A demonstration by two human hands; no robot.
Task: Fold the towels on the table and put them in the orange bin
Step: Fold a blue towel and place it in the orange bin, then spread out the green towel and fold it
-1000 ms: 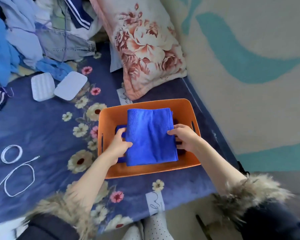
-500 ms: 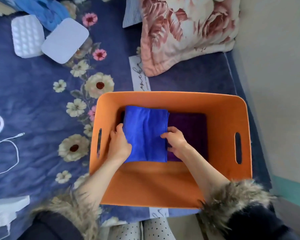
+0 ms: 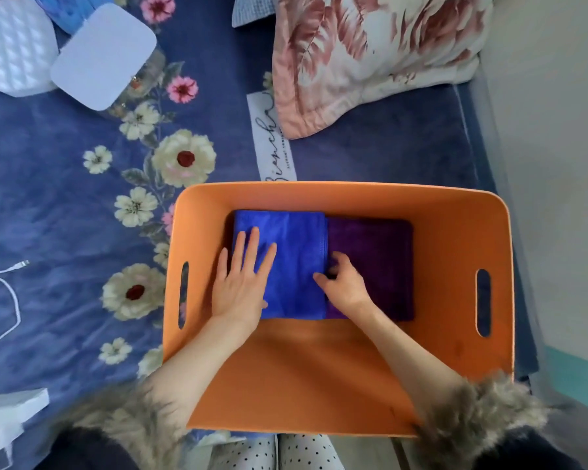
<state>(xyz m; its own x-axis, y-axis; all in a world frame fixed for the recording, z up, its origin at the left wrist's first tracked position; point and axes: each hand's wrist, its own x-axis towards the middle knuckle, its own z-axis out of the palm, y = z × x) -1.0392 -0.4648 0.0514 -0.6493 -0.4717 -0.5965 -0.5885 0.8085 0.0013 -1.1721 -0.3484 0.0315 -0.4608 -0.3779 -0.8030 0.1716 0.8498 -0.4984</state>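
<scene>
Left hand [image 3: 241, 283] flat, pressing folded blue terry towel [image 3: 292, 266] in orange plastic bin [image 3: 455, 239]; right hand [image 3: 343, 286] curled, pinching its edge. Smooth flush beside purple towel [image 3: 377, 266], then let go.

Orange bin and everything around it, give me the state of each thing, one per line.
Orange plastic bin: upright, open-topped, holding two towels.
Blue folded towel: flat in the bin, left side.
Dark purple folded towel: flat in the bin, beside the blue one.
Left hand: fingers straight, pressing on the blue towel.
Right hand: fingers curled at the seam between the towels; grip unclear.
White charging cable: loose, unplugged end showing.
Floral pink pillow: lying behind the bin.
</scene>
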